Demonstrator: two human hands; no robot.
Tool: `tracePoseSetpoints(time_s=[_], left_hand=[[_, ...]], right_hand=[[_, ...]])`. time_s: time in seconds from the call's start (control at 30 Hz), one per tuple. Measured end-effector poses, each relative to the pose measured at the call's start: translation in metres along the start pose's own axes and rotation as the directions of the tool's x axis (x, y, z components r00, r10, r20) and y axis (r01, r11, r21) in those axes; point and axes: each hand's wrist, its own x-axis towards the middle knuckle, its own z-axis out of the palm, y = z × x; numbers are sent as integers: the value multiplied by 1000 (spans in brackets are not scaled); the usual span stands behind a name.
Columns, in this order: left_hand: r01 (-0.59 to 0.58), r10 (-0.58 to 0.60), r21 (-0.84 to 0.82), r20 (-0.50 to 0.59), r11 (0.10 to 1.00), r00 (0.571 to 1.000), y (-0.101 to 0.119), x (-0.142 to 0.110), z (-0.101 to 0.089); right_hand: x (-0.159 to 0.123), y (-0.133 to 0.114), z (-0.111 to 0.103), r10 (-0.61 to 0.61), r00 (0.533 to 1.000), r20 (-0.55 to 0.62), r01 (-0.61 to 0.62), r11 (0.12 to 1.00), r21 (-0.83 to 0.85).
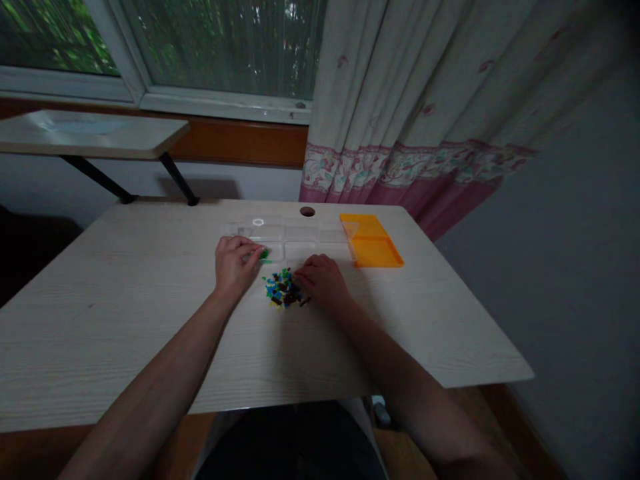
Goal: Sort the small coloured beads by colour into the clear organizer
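Note:
A small heap of tiny coloured pieces (281, 289), green, blue, yellow and dark, lies on the pale wooden table (125, 313). My right hand (320, 279) rests at the heap's right edge with its fingertips touching the pieces. My left hand (234, 262) sits just left of the heap, fingers curled around a small green piece (264, 254) at the near edge of a clear compartment tray (295, 233). Several green bits lie by that fingertip.
An orange lid or tray (371, 241) lies to the right of the clear tray. A round cable hole (307, 211) is at the table's far edge. A curtain (425, 113) hangs behind, a shelf (90, 133) stands at the back left.

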Motion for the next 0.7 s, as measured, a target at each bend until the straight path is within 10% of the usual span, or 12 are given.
tracePoseSetpoints(time_s=[0.4,0.7], left_hand=[[46,-48,43,62,998,997,-1,-2,5],[-1,1,-7,44,1000,999,5,0,-1]], right_hand=[[3,-5,5,43,999,-28,-42,999,14],[8,2,5,244,963,-118,-172,887,428]])
